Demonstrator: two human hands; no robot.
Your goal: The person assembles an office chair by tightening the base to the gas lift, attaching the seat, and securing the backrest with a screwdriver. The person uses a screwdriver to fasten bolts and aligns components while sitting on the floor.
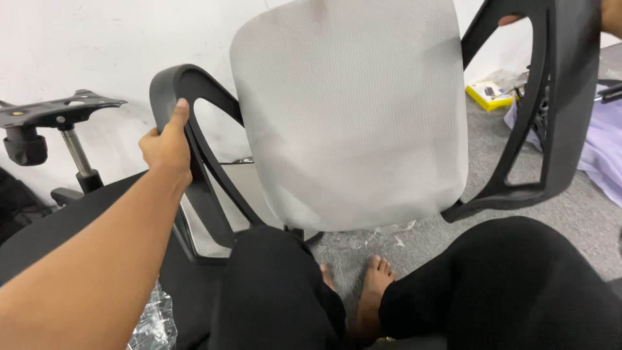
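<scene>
so the grey mesh chair back (353, 116) is upright over my knees, black armrest loops on both sides. my left hand (167, 146) is wrapped around the left armrest (194, 149); my right hand (609, 16) holds the right armrest (557, 110) at the top. chair base (55, 120) stands by the wall, yellow box (489, 95) on the carpet behind.
</scene>
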